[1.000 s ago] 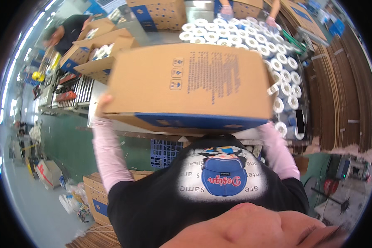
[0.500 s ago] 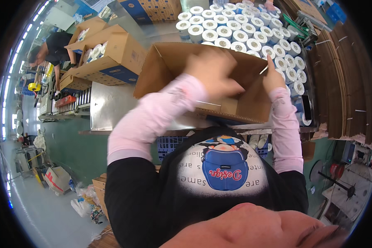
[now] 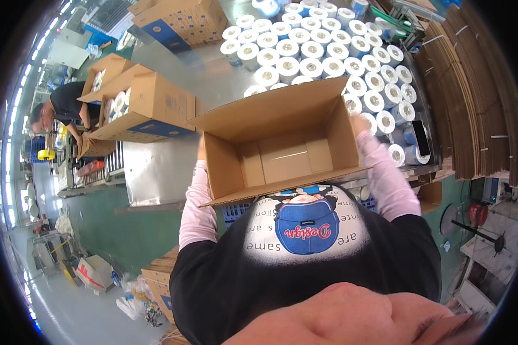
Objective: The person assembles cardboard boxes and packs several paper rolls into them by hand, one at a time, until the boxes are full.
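A cardboard box (image 3: 282, 158) with its top flaps raised is in front of my chest, its bare brown bottom showing. My left hand (image 3: 201, 149) is pressed against its left end, mostly hidden behind the wall. My right hand (image 3: 360, 124) holds the right end, its fingers partly hidden and slightly blurred. Just beyond and to the right of the box, many white rolls with blue sides (image 3: 311, 50) stand close together on the metal table (image 3: 152, 172).
Packed cartons (image 3: 164, 106) stand at the left, beside a roller conveyor (image 3: 119, 156) where a co-worker (image 3: 69, 106) bends over a box. Another carton (image 3: 181, 23) sits at the back. A phone (image 3: 421, 138) and stacked flat cardboard (image 3: 460, 86) are at the right.
My left hand has gone from over the box opening to its left end. My right hand has slid down the right side. The box has been turned, drawn nearer and opened wider.
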Available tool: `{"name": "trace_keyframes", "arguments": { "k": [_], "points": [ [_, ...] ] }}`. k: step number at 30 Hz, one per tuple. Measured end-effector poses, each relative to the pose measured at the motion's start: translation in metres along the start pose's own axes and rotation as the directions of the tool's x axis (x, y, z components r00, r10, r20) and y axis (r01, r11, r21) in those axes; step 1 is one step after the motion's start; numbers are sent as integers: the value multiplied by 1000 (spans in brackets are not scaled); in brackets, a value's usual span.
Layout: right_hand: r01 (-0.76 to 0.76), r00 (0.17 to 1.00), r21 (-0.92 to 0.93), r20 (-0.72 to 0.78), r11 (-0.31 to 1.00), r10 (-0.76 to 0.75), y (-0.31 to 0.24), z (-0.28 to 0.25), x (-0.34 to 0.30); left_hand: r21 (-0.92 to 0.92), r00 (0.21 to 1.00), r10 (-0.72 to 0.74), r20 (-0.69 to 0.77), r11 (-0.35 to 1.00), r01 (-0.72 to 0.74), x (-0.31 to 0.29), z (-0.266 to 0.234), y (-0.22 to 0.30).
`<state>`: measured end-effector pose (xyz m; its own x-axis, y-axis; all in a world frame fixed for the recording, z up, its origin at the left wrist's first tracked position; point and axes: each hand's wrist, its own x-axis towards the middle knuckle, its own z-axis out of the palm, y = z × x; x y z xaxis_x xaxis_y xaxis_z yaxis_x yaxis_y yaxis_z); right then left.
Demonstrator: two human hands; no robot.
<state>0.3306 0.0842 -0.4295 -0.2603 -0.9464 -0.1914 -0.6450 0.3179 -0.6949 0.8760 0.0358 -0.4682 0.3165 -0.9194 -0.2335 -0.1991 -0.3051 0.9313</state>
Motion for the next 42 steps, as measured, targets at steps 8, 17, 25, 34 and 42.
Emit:
{"name": "trace_keyframes", "arguments": {
  "k": [8,17,25,34,42],
  "points": [
    [157,979,154,-156,976,-133,-109,-52,42,390,952,222,212,873,-291,-27,35,175],
    [564,826,-508,368,651,-427,-147,-17,-10,939,727,-629,276,16,-343,21,106,195],
    [607,794,-272,242,747,-557,-135,-13,0,621,605,-141,784,161,-767,48,273,109],
    [148,977,-532,208,834,-40,28,-56,141,605,606,-159,779,-58,-794,33,359,88],
    [216,943,-694,331,687,38,32,-30,153,797,800,-284,528,490,-352,96,329,150]
  ]
}}
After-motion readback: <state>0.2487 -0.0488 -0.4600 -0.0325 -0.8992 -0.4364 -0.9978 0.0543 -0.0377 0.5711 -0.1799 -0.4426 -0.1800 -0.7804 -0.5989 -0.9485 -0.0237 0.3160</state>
